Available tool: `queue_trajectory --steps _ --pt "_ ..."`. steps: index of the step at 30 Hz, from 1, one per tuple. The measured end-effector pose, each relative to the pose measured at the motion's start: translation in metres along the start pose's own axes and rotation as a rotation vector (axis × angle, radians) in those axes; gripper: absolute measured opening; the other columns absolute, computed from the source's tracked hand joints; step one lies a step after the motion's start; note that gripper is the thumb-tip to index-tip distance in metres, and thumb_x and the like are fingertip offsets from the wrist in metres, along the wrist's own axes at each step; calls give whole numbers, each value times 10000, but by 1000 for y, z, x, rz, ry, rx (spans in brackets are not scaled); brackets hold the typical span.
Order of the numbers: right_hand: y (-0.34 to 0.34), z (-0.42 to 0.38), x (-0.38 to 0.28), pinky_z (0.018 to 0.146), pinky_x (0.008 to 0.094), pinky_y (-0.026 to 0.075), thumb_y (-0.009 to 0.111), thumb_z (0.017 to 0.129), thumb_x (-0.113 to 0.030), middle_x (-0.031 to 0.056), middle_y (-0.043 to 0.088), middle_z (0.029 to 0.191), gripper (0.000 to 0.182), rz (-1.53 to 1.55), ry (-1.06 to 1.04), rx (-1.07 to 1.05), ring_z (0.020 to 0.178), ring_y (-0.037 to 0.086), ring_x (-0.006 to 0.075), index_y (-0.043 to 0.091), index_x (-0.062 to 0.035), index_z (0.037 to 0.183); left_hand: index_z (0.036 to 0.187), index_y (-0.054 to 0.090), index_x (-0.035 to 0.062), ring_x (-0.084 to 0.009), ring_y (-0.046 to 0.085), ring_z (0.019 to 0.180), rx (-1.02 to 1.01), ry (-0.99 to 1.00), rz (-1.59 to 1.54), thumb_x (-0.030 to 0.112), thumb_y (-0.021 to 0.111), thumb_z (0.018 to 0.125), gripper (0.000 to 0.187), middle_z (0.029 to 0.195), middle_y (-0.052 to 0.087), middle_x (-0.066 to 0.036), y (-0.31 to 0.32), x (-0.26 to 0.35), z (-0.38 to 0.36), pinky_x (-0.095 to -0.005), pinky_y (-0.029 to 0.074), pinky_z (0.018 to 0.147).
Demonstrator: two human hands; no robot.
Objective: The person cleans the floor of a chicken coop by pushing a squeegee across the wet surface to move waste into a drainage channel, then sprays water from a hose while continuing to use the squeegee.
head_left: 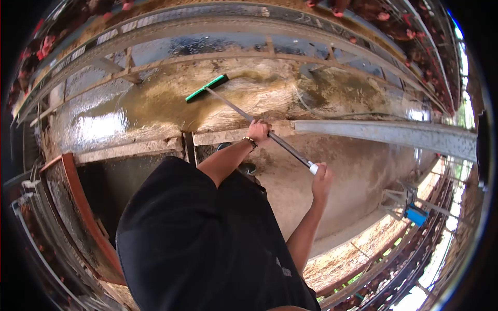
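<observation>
A long-handled floor squeegee with a green head and black edge (207, 88) rests on the wet, muddy concrete floor (249, 98) ahead of me. My left hand (259, 132), with a bracelet at the wrist, is wrapped round the middle of its metal handle (290, 150). Farther back, my right hand (322, 176) grips the white end piece (313, 168) of the same handle. The handle slants from the head at upper left down to my right hand. Brownish water surrounds the head.
A concrete curb (129, 150) and a metal channel beam (384, 135) run across between me and the wet strip. Rows of cages with chickens (368, 15) stand beyond it. A blue container (416, 214) is at the right; a reddish frame (85, 207) stands left.
</observation>
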State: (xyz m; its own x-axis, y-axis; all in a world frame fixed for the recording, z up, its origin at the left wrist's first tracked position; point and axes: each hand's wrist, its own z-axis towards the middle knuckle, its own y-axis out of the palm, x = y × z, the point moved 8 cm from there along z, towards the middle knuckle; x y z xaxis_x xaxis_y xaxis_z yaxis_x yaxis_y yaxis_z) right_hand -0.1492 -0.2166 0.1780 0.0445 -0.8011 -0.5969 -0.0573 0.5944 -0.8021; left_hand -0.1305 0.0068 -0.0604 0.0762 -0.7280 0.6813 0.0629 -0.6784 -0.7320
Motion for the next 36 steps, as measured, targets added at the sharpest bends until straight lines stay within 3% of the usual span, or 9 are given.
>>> queue_trajectory --steps 3,9,11,15,16,19,20,28,36 --pt "10 4 -35 576 358 453 410 973 -267 169 621 638 441 81 -12 -49 590 601 264 666 52 809 783 688 154 -260 592 966 -143 -36 174 326 635 755 182 816 663 -93 -30 -24 -17 -400 387 901" --pt "83 -39 -132 547 369 457 423 979 -252 158 607 637 354 130 -158 -190 578 621 274 662 -8 889 663 616 144 -255 581 835 255 -38 86 276 642 753 162 705 611 -37 -139 -92 -63 -418 452 757" --pt "127 -57 -153 540 396 463 449 963 -225 177 610 651 293 256 -290 -221 607 642 321 654 -23 906 679 587 129 -264 578 831 127 -188 139 288 669 740 189 750 608 -51 -153 -141 -74 -409 455 768" --pt "203 -92 -167 605 446 472 485 933 -227 238 616 724 267 212 -256 -669 696 621 411 605 12 936 721 541 106 -295 572 861 135 -131 135 290 707 731 249 824 600 -71 -162 -220 -111 -412 452 803" --pt "205 -96 -170 615 453 469 489 931 -230 243 611 727 268 201 -264 -716 707 614 421 604 12 928 817 578 129 -301 565 970 22 -174 118 279 706 729 216 864 597 -74 -157 -232 -114 -421 441 871" --pt "192 -103 -185 635 468 460 498 924 -239 254 599 733 273 174 -271 -805 729 595 444 603 12 904 971 607 173 -309 535 1074 257 -66 195 262 700 722 281 953 597 -84 -158 -226 -119 -436 414 948" --pt "181 -101 -189 635 469 457 499 922 -241 255 595 731 275 175 -258 -795 729 592 446 603 12 896 1080 599 218 -311 515 1122 174 -147 146 252 702 711 384 1029 593 -85 -147 -234 -118 -440 388 997" --pt "139 -114 -206 548 422 435 524 910 -257 230 566 634 299 84 -197 -881 587 581 389 610 7 801 1010 619 216 -286 578 1007 49 -158 99 200 676 681 334 953 625 -53 -138 -224 -123 -425 451 906" --pt "79 -126 -237 492 386 414 566 890 -231 184 550 574 268 157 -123 -888 493 566 317 608 3 767 921 652 133 -274 615 948 -69 -204 -73 207 680 760 180 945 651 -57 -99 -233 -137 -383 498 841"
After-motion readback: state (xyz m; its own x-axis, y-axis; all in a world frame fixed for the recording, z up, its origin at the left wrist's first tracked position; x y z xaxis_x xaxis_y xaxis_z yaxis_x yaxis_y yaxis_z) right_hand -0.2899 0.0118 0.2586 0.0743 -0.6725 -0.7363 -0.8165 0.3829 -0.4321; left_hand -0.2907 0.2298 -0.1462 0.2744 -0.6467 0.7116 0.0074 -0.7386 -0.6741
